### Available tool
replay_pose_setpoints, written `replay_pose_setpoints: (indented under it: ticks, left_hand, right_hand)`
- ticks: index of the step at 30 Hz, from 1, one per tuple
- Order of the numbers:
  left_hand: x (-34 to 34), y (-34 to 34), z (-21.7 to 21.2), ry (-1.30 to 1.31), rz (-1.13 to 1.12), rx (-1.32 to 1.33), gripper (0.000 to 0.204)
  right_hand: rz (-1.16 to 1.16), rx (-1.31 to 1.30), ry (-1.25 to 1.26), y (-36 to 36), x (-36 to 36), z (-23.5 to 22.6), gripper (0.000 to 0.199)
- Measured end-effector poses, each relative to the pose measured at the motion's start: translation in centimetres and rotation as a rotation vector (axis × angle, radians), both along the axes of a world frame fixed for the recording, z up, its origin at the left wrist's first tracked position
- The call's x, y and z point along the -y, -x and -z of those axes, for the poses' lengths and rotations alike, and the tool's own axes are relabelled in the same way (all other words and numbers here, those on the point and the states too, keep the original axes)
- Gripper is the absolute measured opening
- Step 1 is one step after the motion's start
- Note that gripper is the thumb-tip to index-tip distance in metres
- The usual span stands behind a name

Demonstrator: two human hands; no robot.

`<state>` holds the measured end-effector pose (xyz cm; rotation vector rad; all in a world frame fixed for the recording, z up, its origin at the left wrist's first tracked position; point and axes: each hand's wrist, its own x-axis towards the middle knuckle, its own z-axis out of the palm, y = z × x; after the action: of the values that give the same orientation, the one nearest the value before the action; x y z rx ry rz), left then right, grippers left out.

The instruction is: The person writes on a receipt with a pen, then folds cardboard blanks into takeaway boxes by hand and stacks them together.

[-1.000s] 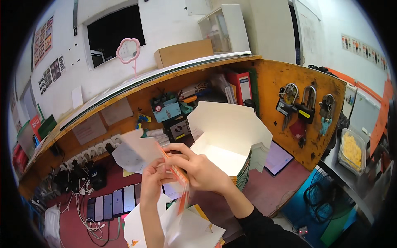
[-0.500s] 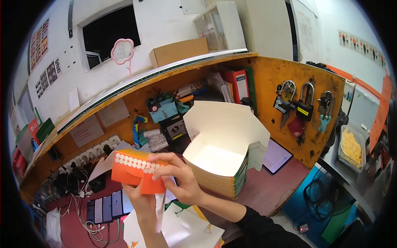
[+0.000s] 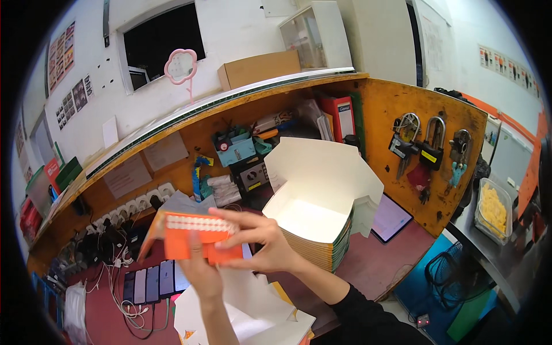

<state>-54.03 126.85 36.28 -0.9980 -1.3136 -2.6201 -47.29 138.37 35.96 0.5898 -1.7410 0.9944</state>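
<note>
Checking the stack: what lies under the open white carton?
Under the open white carton sits a pile of flat orange-edged cartons on the red desk. Only their edges show; their faces are covered.

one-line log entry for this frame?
left hand: holds orange carton | right hand: grips its right end | open white box: beside, right

A white wall [image 3: 241,29] with a dark window [image 3: 164,40] rises behind a curved orange wooden shelf [image 3: 230,106]. Below it, a reddish bench [image 3: 379,261] meets an orange panel [image 3: 402,103] hung with padlocks [image 3: 434,141].
</note>
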Motion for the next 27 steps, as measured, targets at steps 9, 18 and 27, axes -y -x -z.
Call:
replay_pose_setpoints:
  ticks: [9,18,27]
  left_hand:
    - [3.6,1.4,-2.0,-0.189,0.787,-0.130,0.064]
    - [0.9,2.1,0.5,-0.034,-0.084,-0.506,0.042]
    - [2.6,-2.0,-5.8,0.934,-0.448,-1.314,0.054]
  right_hand:
    - [0.731,-0.110,-0.124,-0.2,1.2,-0.3,0.058]
    - [0.678,-0.199,-0.030,0.3,3.3,0.7,0.059]
    - [0.551,-0.003,0.028,-6.5,-1.4,-3.8,0.064]
